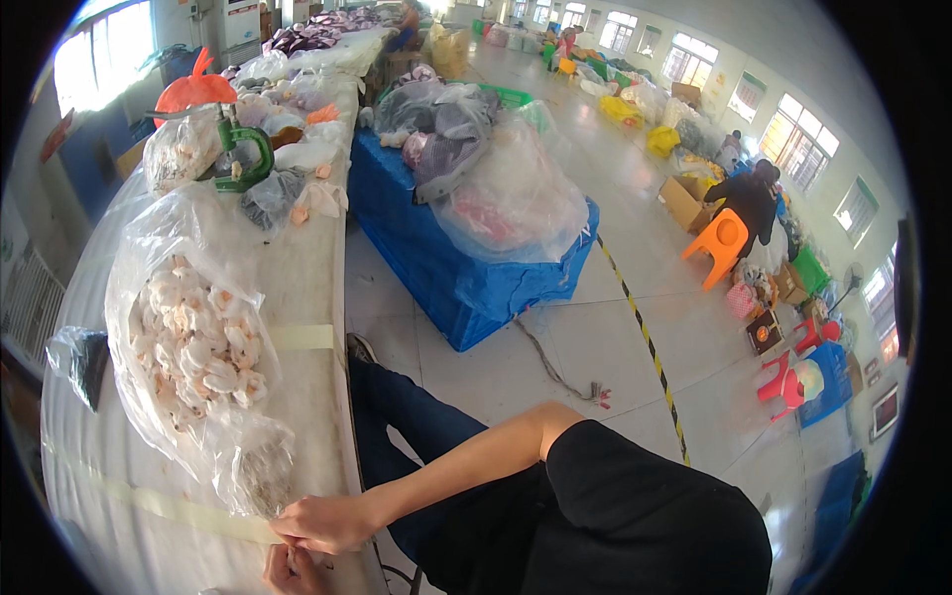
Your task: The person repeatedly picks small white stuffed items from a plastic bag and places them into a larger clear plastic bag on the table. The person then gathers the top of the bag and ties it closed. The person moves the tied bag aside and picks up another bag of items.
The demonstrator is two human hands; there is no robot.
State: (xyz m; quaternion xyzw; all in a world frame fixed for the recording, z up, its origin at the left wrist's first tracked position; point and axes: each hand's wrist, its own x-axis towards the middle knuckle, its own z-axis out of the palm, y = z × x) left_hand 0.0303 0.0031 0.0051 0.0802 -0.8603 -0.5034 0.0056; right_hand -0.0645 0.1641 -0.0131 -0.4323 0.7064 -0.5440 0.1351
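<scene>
My right hand reaches over the table's near edge, its fingertips pinched together low in the picture. Just below it, my left hand is partly cut off by the picture's rim, its fingers curled about a small pale piece that both hands touch. The piece is mostly hidden by the fingers. Against my right fingertips lies a small clear plastic bag of thin greyish-brown bits. Beyond it, a large clear plastic bag lies open, full of small white and peach plush pieces.
A green clamp-like metal tool stands on the long table among bagged pieces. A dark-filled bag lies at the far side. Beside the table is a blue-covered container heaped with bags and fabric. A person sits near an orange chair.
</scene>
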